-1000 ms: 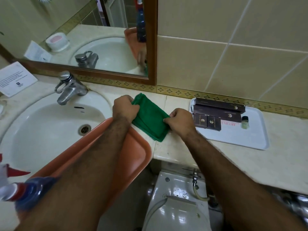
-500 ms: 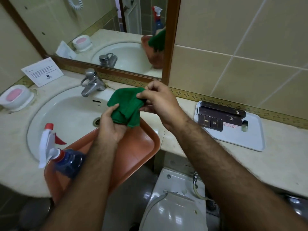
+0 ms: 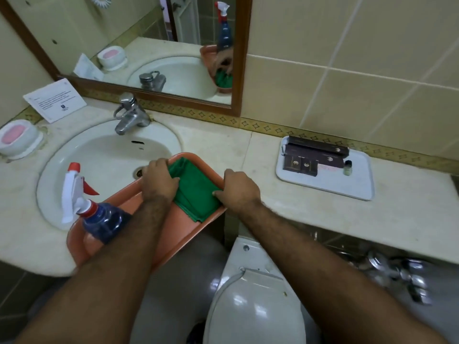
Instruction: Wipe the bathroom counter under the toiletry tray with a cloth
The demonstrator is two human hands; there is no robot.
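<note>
A folded green cloth lies in the far corner of an orange tray that rests over the sink's front edge. My left hand presses on the cloth's left side and my right hand pinches its right edge at the tray's rim. The white toiletry tray sits on the beige counter to the right, carrying dark brown boxes and a small green bottle.
A blue spray bottle with a white and red trigger lies in the orange tray's near end. A chrome tap, soap dish and notice card stand around the sink. A toilet is below the counter.
Both hands had lifted the cloth above the tray half a second ago; now they have lowered it flat into the tray's far corner. The camera view has shifted back and left.
</note>
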